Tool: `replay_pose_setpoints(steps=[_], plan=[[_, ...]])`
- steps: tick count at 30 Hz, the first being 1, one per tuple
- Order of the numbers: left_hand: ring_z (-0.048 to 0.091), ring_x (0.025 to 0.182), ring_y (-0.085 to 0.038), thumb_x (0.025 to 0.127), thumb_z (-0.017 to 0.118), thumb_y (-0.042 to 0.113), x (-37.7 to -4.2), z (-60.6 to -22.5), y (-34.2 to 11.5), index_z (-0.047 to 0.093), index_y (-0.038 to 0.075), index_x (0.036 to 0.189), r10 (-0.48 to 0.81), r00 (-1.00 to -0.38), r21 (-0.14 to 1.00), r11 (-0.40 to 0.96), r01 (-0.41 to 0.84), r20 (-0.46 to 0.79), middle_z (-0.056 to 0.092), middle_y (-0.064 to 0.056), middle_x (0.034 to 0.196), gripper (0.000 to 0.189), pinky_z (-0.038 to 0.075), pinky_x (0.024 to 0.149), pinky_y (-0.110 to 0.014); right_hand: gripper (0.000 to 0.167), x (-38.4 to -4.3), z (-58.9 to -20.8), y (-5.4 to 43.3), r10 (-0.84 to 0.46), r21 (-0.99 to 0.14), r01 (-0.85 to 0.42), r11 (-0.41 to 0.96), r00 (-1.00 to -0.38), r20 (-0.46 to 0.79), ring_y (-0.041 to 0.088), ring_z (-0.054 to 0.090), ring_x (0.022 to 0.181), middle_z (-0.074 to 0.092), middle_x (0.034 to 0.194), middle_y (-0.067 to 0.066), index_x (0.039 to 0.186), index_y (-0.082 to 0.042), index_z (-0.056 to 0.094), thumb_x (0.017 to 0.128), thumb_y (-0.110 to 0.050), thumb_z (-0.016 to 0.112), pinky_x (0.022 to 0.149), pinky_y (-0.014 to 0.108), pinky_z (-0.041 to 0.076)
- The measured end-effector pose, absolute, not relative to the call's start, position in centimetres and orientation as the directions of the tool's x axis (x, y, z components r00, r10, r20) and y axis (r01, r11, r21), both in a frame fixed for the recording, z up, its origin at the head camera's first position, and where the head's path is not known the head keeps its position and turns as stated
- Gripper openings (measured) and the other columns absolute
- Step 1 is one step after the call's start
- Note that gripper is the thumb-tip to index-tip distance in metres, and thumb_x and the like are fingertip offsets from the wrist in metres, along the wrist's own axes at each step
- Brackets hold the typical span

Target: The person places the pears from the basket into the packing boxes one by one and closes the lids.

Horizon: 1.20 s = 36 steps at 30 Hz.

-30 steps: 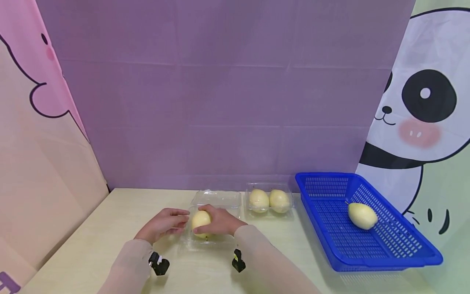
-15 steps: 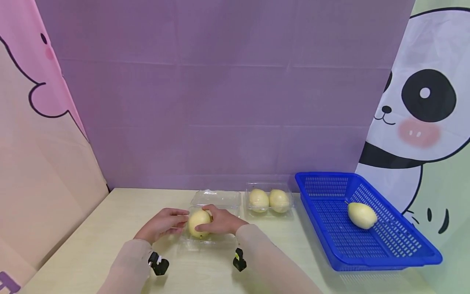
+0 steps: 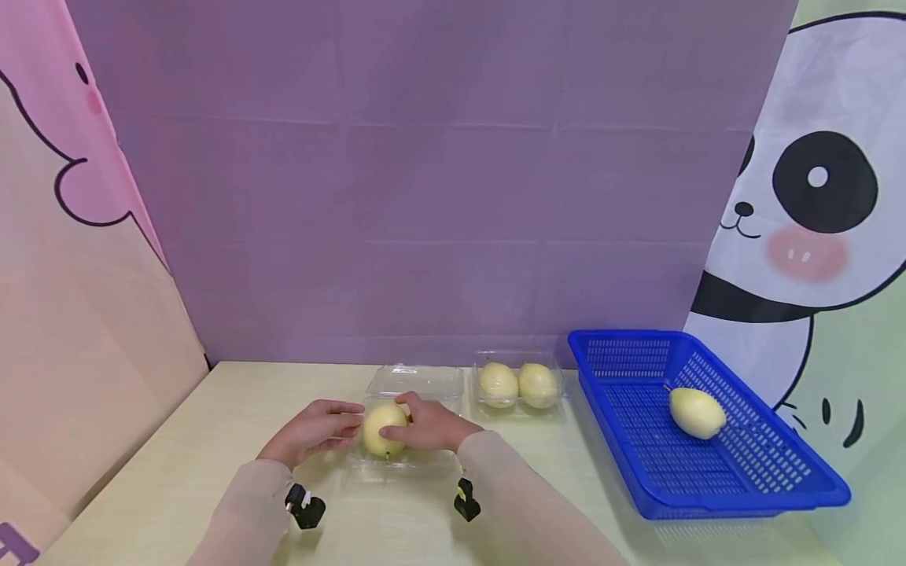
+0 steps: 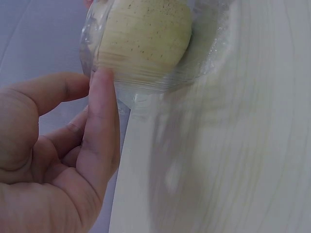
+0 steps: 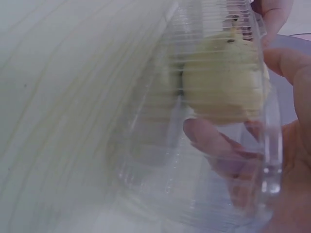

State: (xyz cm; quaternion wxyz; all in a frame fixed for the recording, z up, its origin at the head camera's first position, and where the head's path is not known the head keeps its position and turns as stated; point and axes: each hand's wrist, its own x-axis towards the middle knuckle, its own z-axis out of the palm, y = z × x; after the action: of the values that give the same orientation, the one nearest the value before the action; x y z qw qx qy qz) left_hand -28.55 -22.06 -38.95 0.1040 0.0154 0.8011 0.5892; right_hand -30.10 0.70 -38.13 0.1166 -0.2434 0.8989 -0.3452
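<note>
A pale yellow pear [image 3: 382, 431] sits in the left half of an open clear plastic clamshell box [image 3: 432, 465], its lid [image 3: 418, 381] tipped back behind. My right hand [image 3: 432, 424] holds this pear from the right, thumb on the near side and fingers reaching behind. Seen through the box wall in the right wrist view, fingertips [image 5: 197, 130] curl in beside the pear [image 5: 223, 80]. At the box's left edge, my left hand [image 3: 314, 432] pinches the rim between thumb and finger. The left wrist view has those fingertips [image 4: 102, 80] right at the plastic, beside the speckled pear [image 4: 146, 39].
A second clear box [image 3: 520, 409] with two pears [image 3: 499, 385] stands behind and to the right. Farther right, a blue plastic basket [image 3: 637, 464] has one pear [image 3: 697, 413] lying in it. A purple cloth backdrop [image 3: 453, 196] rises behind the table [image 3: 177, 472].
The pear in the open box has shifted slightly left and turned toward the left hand. My right hand and thumb have moved back a little to the right. The left hand stays in place.
</note>
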Motion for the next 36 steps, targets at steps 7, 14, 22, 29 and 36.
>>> replay_pose_setpoints(steps=[7, 14, 22, 29, 36], plan=[[0.061, 0.087, -0.017, 0.099, 0.061, 0.011, -28.6, -39.0, -22.2, 0.051, -0.016, 0.133, 0.155, -0.978, 0.948, 0.306, -0.089, -0.142, 0.063, -0.010, 0.099, 0.044, 0.058, 0.078, -0.030, 0.063, -30.3, -37.6, 0.8, -0.547, -0.658, -0.404, 0.636, -0.837, -0.015, 0.019, 0.061, 0.107, 0.064, 0.118, 0.009, 0.141, -0.010, 0.049, 0.091, -0.044, 0.069, 0.089, 0.034, 0.051], [0.061, 0.088, -0.018, 0.099, 0.061, 0.011, -28.6, -39.0, -22.2, 0.051, -0.015, 0.133, 0.147, -0.979, 0.945, 0.313, -0.091, -0.143, 0.063, -0.010, 0.099, 0.044, 0.058, 0.076, -0.028, 0.059, -30.1, -37.0, 1.3, -0.565, -0.603, -0.448, 0.660, -0.825, -0.006, 0.021, 0.059, 0.113, 0.063, 0.124, 0.009, 0.140, -0.012, 0.050, 0.093, -0.044, 0.067, 0.091, 0.035, 0.050], [0.061, 0.087, -0.017, 0.099, 0.062, 0.011, -28.4, -39.0, -22.2, 0.050, -0.016, 0.133, 0.155, -0.978, 0.948, 0.306, -0.087, -0.140, 0.063, -0.009, 0.098, 0.045, 0.058, 0.075, -0.028, 0.055, -30.0, -36.5, 2.3, -0.597, -0.583, -0.480, 0.655, -0.803, -0.010, 0.025, 0.061, 0.115, 0.061, 0.130, 0.014, 0.140, -0.013, 0.052, 0.095, -0.044, 0.065, 0.095, 0.038, 0.050], [0.061, 0.087, -0.018, 0.099, 0.061, 0.010, -28.2, -38.9, -22.1, 0.051, -0.015, 0.133, 0.137, -0.978, 0.944, 0.311, -0.106, -0.155, 0.063, -0.009, 0.098, 0.044, 0.058, 0.075, -0.027, 0.048, -30.2, -36.5, 3.0, -0.610, -0.569, -0.527, 0.631, -0.790, 0.055, 0.021, 0.063, 0.109, 0.064, 0.126, 0.011, 0.136, -0.013, 0.057, 0.096, -0.041, 0.064, 0.093, 0.035, 0.050], [0.061, 0.085, -0.016, 0.099, 0.061, 0.010, -28.4, -39.0, -22.2, 0.050, -0.016, 0.134, 0.158, -0.977, 0.951, 0.296, -0.089, -0.140, 0.063, -0.008, 0.096, 0.045, 0.057, 0.074, -0.026, 0.041, -30.3, -36.0, 3.9, -0.621, -0.528, -0.572, 0.627, -0.777, 0.105, 0.025, 0.061, 0.115, 0.065, 0.125, 0.010, 0.132, -0.011, 0.061, 0.098, -0.036, 0.062, 0.095, 0.035, 0.050]])
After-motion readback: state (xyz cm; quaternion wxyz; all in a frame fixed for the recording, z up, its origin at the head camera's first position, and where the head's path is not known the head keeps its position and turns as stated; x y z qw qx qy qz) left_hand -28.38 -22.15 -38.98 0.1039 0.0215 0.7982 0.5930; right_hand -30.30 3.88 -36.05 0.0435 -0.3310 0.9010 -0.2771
